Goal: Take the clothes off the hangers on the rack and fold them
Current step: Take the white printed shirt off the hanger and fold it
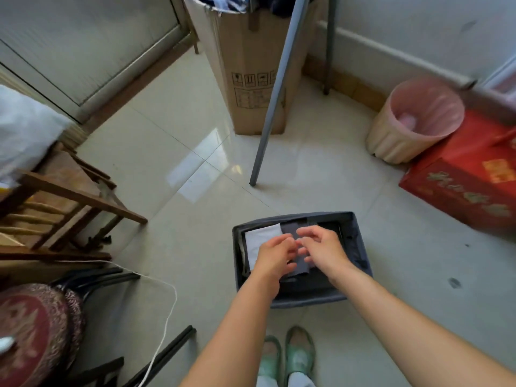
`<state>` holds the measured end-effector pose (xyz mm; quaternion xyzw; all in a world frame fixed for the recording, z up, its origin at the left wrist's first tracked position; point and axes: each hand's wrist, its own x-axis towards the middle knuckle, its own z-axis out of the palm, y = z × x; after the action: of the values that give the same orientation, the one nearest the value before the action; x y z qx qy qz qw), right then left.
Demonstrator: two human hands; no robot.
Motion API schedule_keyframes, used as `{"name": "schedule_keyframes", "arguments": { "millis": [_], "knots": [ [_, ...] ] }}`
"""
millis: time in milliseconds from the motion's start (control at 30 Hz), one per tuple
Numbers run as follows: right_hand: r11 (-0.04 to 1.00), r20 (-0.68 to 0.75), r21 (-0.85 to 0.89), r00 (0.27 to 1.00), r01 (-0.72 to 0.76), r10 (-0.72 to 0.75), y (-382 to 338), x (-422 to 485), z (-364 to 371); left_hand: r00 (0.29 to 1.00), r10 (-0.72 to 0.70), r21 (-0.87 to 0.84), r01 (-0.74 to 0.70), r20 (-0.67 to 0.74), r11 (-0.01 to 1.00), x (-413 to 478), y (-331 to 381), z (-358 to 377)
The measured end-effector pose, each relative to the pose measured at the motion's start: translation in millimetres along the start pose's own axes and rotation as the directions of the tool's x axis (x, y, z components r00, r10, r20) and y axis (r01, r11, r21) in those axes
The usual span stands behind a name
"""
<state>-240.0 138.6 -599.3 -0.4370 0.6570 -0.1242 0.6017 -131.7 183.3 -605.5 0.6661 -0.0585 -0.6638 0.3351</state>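
Observation:
A dark grey fabric bin (360, 247) stands on the floor in front of my feet. Inside it lie a folded white cloth (259, 240) on the left and a folded grey cloth (301, 265) beside it. Both hands hover over the bin, close together. My left hand (275, 255) has loosely curled fingers above the seam between the two cloths. Over the grey cloth, my right hand (322, 247) has its fingers spread and bent. Neither hand visibly grips anything. A grey rack leg (268, 113) slants up to the top edge, where dark clothes (279, 5) hang, mostly cut off.
A tall cardboard box (245, 79) stands behind the rack leg. At the right sit a pink waste bin (396, 135) and a red carton (460, 180). Wooden chairs (69, 196), a round cushion (30, 331) and a white cord (167, 317) crowd the left.

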Motion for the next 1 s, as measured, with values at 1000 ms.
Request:
{"name": "schedule_keyframes", "arguments": {
  "millis": [1000],
  "knots": [
    [0.698, -0.764, 0.277, 0.592, 0.660, -0.257, -92, -478, -277, 0.560, 0.383, 0.010, -0.574, 0.735, 0.819, -469, 77, 241]
  ]
}}
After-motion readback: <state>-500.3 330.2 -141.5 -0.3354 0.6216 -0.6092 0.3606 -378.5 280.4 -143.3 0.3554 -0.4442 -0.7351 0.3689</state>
